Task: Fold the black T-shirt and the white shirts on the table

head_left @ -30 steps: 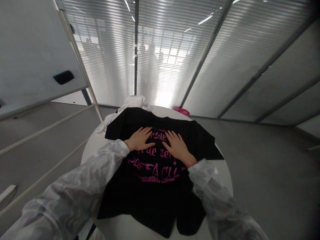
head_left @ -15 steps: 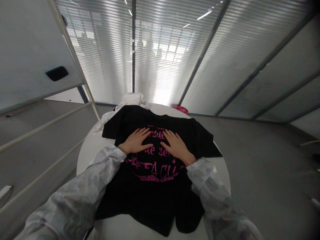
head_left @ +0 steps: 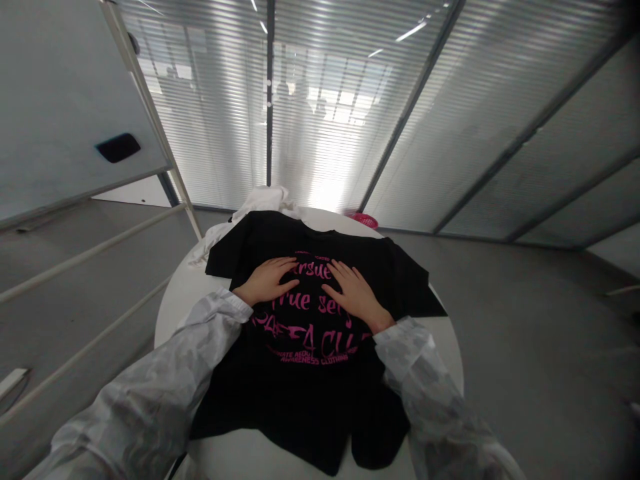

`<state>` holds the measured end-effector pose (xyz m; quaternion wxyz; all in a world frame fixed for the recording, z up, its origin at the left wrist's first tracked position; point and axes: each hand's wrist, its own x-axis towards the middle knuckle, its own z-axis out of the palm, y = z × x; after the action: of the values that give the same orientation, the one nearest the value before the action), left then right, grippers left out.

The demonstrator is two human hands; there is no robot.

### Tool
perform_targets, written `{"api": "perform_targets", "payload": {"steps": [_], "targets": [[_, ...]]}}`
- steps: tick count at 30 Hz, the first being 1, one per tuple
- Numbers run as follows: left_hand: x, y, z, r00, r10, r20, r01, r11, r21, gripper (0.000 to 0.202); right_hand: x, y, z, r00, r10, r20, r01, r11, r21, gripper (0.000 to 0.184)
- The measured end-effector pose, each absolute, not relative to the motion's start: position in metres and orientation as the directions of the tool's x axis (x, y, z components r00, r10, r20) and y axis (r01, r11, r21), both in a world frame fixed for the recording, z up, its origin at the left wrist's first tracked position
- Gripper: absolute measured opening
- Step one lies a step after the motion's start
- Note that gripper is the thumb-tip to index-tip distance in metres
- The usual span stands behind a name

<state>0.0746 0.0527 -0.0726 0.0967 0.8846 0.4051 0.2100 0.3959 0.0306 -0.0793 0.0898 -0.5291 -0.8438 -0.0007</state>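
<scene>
A black T-shirt [head_left: 290, 393] with pink lettering is spread over a round white table [head_left: 175, 313], its collar towards the far side and its lower hem uneven near me. My left hand [head_left: 267, 280] lies palm down on the left of the print, thumb apart from the fingers. On the right of the print rests my right hand [head_left: 357, 293], also flat with fingers stretched out. Neither hand grips the cloth. Parts of the lettering are hidden under both hands.
Crumpled white cloth [head_left: 263, 200] lies at the table's far left edge. A pink mesh item [head_left: 365, 220] shows behind the far edge. A pale metal frame [head_left: 95, 240] stands at left, and a glass partition with blinds [head_left: 320, 100] rises beyond the table.
My left hand has shifted slightly left and its fingers have drawn closer together, uncovering more letters. My right hand stays nearly in place on the T-shirt.
</scene>
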Motion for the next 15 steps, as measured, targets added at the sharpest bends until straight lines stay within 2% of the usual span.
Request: {"api": "perform_targets", "payload": {"steps": [4, 10, 15], "targets": [[0.0730, 0.0553, -0.0733, 0.594, 0.753, 0.285, 0.653, -0.657, 0.376, 0.060, 0.3964, 0.0304, -0.0791, -0.421, 0.894, 0.152, 0.895, 0.437, -0.091, 0.078], [0.0721, 0.0570, -0.0766, 0.592, 0.750, 0.295, 0.657, -0.662, 0.362, 0.060, 0.3976, 0.0317, -0.0801, -0.427, 0.892, 0.152, 0.892, 0.442, -0.089, 0.078], [0.0713, 0.0547, -0.0778, 0.625, 0.746, 0.229, 0.686, -0.665, 0.295, 0.077, 0.3968, 0.0300, -0.0784, -0.433, 0.891, 0.137, 0.892, 0.446, -0.078, 0.080]]}}
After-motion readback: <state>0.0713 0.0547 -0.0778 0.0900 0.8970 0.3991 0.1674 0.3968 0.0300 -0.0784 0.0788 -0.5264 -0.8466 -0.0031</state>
